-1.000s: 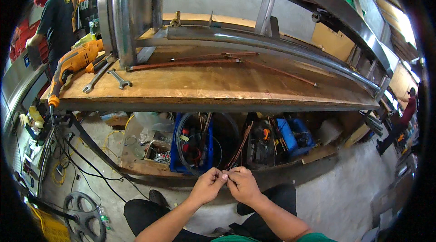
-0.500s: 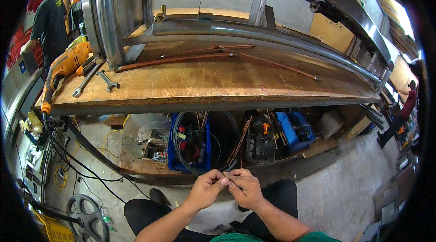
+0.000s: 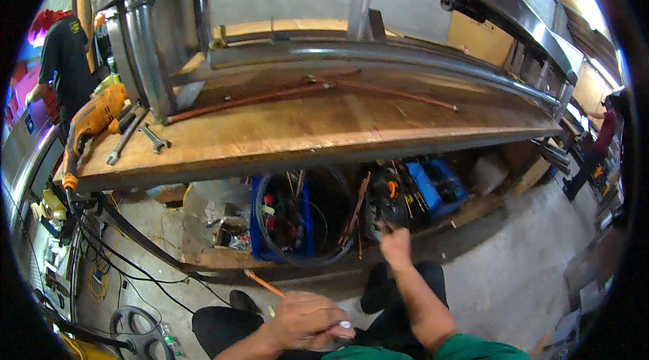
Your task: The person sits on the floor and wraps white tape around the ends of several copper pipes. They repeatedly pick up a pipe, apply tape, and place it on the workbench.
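Note:
Near my lap, my left hand [image 3: 307, 319] is closed around a thin copper-coloured tube [image 3: 265, 283] that sticks out toward the upper left. A small shiny metal piece [image 3: 346, 324] shows at the finger side of the same hand; whether it joins the tube is hidden. My right hand [image 3: 395, 246] is stretched forward to the front of the dark bin [image 3: 387, 201] under the bench. Its fingers are blurred, and a dark shape at their tips cannot be made out.
On the wooden bench [image 3: 284, 131] lie copper tubes [image 3: 399, 94], a wrench [image 3: 155, 138] and an orange power drill [image 3: 94, 116]. Below are a blue bin [image 3: 307, 225] with a wire coil and another blue bin [image 3: 436, 187]. A person [image 3: 64, 66] stands far left, another [image 3: 602, 133] far right.
My hands were together in front of me and have parted. The left has come back toward my lap, its copper tube now showing; the right has reached forward to the dark bin. The view has shifted slightly.

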Motion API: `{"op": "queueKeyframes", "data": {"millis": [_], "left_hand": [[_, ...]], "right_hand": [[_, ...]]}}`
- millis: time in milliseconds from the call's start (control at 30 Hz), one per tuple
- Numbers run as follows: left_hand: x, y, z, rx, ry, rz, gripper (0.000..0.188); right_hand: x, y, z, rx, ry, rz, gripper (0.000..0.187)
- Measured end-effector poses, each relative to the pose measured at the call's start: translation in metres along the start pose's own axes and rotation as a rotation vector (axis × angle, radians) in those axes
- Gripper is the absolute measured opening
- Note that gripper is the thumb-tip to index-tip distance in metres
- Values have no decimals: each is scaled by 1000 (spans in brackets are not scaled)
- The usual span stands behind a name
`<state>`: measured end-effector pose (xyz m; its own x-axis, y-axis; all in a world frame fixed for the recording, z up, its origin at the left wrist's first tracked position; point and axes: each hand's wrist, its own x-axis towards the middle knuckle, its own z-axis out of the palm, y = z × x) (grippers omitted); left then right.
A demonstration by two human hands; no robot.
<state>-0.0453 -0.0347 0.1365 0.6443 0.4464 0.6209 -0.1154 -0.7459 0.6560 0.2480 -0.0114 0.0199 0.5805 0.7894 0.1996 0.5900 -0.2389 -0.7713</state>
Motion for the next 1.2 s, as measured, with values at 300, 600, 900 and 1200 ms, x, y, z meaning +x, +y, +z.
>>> {"op": "queueKeyframes", "data": {"millis": [300, 600, 900, 1200], "left_hand": [[3, -98, 20, -603, 365, -712, 26], [17, -99, 16, -515, 451, -622, 26], [23, -96, -17, -798, 723, -675, 29], [26, -139, -35, -1192, 1061, -639, 27]], "right_hand": [[-10, -169, -124, 201, 49, -936, 16], [81, -291, -98, -144, 61, -1281, 23], [57, -276, -88, 94, 423, -1287, 24], [-56, -74, 48, -78, -1271, -474, 54]]}}
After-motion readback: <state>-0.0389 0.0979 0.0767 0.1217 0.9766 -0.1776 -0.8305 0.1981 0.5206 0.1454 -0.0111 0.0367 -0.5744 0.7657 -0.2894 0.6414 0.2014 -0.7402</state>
